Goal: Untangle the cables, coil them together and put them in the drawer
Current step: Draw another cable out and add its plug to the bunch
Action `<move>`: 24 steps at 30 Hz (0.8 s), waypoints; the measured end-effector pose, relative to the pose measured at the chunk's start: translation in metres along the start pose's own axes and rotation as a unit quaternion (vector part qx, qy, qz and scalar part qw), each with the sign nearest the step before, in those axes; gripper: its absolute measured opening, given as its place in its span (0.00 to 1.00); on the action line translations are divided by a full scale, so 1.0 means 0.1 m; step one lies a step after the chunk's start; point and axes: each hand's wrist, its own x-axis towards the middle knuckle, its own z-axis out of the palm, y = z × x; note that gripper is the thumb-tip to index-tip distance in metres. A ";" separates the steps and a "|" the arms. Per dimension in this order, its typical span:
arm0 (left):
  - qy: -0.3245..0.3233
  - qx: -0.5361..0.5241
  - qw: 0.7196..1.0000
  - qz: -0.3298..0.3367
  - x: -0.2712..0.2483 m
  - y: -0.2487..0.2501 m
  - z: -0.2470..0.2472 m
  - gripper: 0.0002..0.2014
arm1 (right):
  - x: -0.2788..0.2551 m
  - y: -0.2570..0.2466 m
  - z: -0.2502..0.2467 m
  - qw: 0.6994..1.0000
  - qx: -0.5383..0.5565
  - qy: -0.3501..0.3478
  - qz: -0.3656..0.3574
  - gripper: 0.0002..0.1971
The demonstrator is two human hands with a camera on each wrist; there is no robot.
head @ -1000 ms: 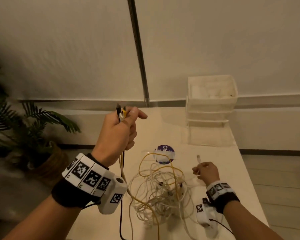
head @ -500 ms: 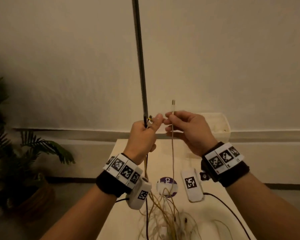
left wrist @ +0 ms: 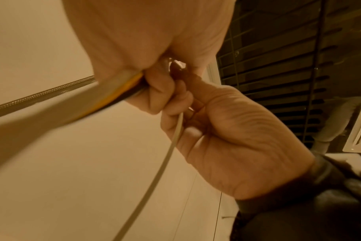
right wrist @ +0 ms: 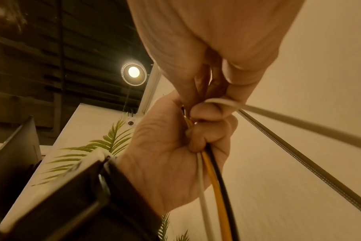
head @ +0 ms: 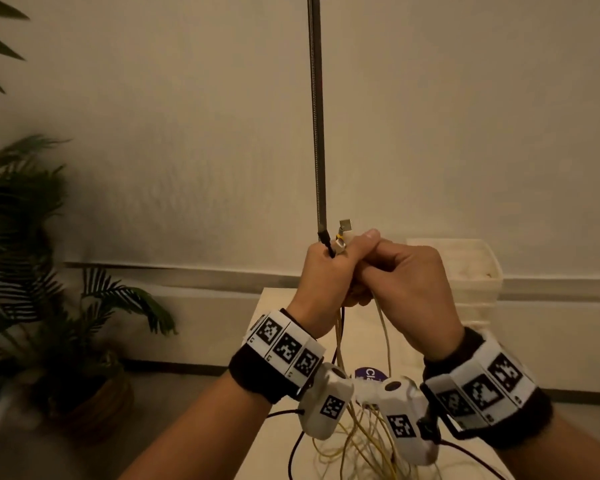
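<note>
My left hand (head: 343, 261) is raised in a fist round a bundle of cable ends: a black plug (head: 325, 239), a yellow-tipped plug (head: 340, 244) and a metal USB plug (head: 346, 224) stick out above it. In the right wrist view white, yellow and black cables (right wrist: 214, 179) leave that fist (right wrist: 198, 130) downward. My right hand (head: 381, 271) presses against the left one and pinches a white cable (head: 384, 330) (left wrist: 172, 146). The cables hang down to a tangle (head: 361, 441) on the table. The white drawer unit (head: 471, 268) stands behind my right hand, partly hidden.
A braided metal hose (head: 317, 116) hangs straight down the wall just behind my left fist. A potted palm (head: 49, 271) stands on the floor at left. A purple round sticker (head: 369, 374) lies on the pale table (head: 278, 445) under my wrists.
My right hand rose from the table with the white cable's plug and carried it to the left hand. Both hands now touch, and the plug stands with the other ends.
</note>
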 end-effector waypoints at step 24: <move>-0.045 0.183 0.982 0.017 0.15 0.40 -0.42 0.16 | -0.28 0.75 -0.60 0.981 -0.120 -0.130 0.083 0.13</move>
